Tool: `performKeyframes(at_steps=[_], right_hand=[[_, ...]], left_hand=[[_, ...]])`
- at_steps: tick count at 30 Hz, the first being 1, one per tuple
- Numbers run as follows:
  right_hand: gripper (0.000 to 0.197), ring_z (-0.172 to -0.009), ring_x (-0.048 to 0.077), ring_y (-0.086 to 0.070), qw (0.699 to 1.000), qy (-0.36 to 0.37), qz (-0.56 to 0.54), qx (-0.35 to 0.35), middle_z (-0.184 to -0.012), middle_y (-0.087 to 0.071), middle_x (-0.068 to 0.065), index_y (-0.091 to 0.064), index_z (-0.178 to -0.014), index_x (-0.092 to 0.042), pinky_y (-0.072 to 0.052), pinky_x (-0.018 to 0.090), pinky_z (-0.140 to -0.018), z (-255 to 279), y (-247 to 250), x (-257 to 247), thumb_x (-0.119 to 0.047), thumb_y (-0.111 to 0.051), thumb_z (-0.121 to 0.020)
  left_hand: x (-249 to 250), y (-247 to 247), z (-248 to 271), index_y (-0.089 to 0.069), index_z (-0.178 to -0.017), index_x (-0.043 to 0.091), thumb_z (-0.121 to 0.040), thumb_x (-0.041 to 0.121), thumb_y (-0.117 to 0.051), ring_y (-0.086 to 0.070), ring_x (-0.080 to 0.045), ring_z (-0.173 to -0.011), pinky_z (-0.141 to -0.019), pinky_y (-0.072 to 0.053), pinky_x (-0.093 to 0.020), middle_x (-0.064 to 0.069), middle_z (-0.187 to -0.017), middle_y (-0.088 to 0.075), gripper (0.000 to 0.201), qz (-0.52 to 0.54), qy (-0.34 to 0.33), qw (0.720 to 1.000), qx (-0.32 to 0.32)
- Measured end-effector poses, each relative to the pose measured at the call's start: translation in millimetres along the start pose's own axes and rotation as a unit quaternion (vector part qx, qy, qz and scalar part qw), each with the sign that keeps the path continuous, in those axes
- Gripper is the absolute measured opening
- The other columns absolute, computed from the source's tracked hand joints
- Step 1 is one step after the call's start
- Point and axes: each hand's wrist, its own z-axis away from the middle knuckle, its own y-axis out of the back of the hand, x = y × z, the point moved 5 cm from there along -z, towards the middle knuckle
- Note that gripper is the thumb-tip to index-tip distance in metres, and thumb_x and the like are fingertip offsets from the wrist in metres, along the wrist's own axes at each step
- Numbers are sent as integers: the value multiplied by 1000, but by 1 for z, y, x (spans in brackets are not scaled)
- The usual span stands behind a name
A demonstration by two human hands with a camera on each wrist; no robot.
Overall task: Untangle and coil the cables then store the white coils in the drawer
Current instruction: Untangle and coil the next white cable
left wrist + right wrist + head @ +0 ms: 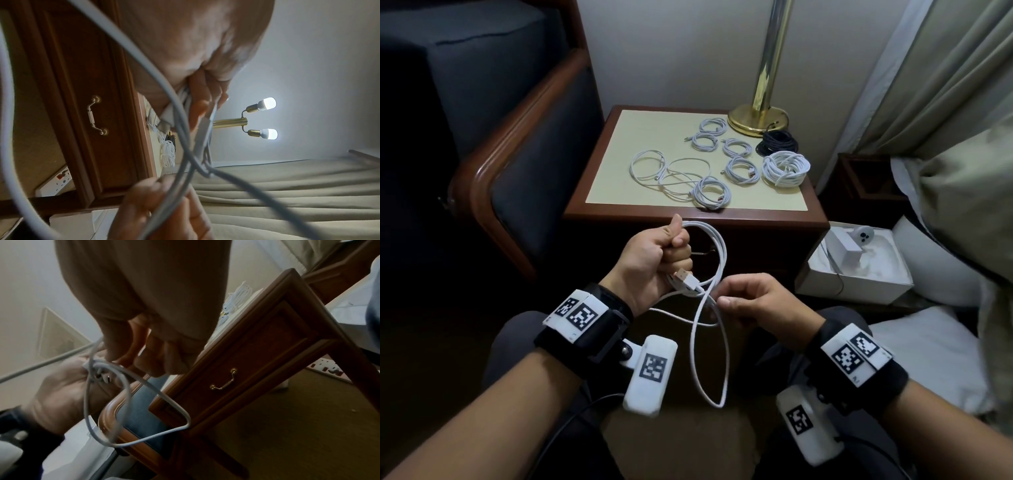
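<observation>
1. Cable (717, 260) is in our hands, above the lap: the left hand (654, 260) is a fist around the gathered loops and USB plug (686, 279); the right hand (753, 301) pinches the loose strand with its fingers (726, 301).
2. We should keep each new loop the same size, without twist.
3. Farther, on the tabletop (613, 171), lie white coils (743, 168), one loose cable (671, 171) and a black coil (777, 142), by a brass lamp (758, 118). The drawer (242, 369) looks closed.

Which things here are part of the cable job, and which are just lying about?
Part of the job:
- white cable, held by left hand and right hand
- white coils on the nightstand
- loose white cable
- black coil
- drawer, closed

Lying about:
- brass lamp
- armchair
- white box
- curtain
</observation>
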Motion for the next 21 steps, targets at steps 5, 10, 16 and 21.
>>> performKeyframes(at_steps=[5, 10, 16, 21], right_hand=[[6, -45, 11, -43, 999, 18, 12, -26, -64, -58, 10, -64, -81, -5, -33, 17, -43, 2, -2, -5, -9, -67, -84], [19, -33, 8, -40, 985, 21, 56, 160, -56, -54, 12, -60, -69, -3, -30, 16, -35, -3, 26, -5, 6, -60, -86], [16, -48, 15, -60, 892, -177, 267, 319, -66, -67, 7, -69, -73, -12, -43, 21, -43, 3, 80, 26, -3, -59, -82], [21, -98, 17, -61, 914, 53, 307, 262, -103, -66, 2, -70, -101, -12, -45, 26, -85, 0, 34, -8, -25, -59, -89]], left_hand=[[-5, 9, 1, -40, -54, 17, -102, 36, -35, -18, -4, -37, -43, -9, -20, 7, -46, -21, 52, 13, 12, 1000, 3], [2, 20, 3, -39, -56, 17, -103, 37, -35, -17, -5, -36, -40, -17, -17, 7, -46, -19, 51, 15, 12, 999, 34], [27, 35, 5, -40, -53, 18, -104, 37, -32, -18, -5, -34, -37, -23, -17, 8, -43, -19, 55, 98, -55, 991, 69], [23, 20, 3, -35, -62, 17, -104, 37, -32, -18, -5, -35, -39, -27, -17, 8, -43, -19, 47, 93, -86, 990, 60]])
